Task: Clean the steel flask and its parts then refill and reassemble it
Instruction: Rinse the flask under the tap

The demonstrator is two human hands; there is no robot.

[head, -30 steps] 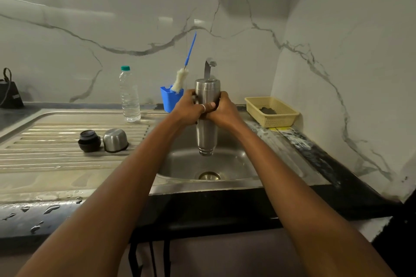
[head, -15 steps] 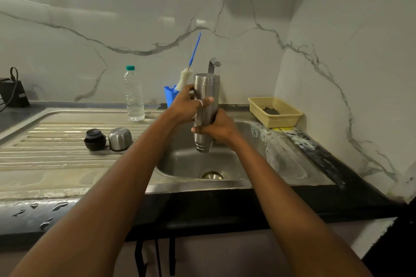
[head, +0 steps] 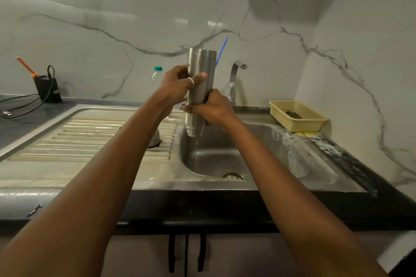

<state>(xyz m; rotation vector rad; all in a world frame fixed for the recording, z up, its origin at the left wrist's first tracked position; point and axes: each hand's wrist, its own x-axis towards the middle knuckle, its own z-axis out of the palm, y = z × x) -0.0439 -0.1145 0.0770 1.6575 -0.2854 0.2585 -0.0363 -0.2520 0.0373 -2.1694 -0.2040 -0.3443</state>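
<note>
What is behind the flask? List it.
A blue brush handle sticks up behind the flask, with the tap beside it to the right. The handle's lower end is covered by the flask.

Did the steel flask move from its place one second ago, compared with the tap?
Yes. The steel flask was in front of the tap then; now it is left of it, its upturned base above the spout.

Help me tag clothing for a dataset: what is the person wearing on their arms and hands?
No sleeves show on the left arm or the right arm; both are bare to the picture's edge, with no watch or bracelet. No gloves. The left hand wears one plain silver ring; no ring shows on the right hand.
</note>
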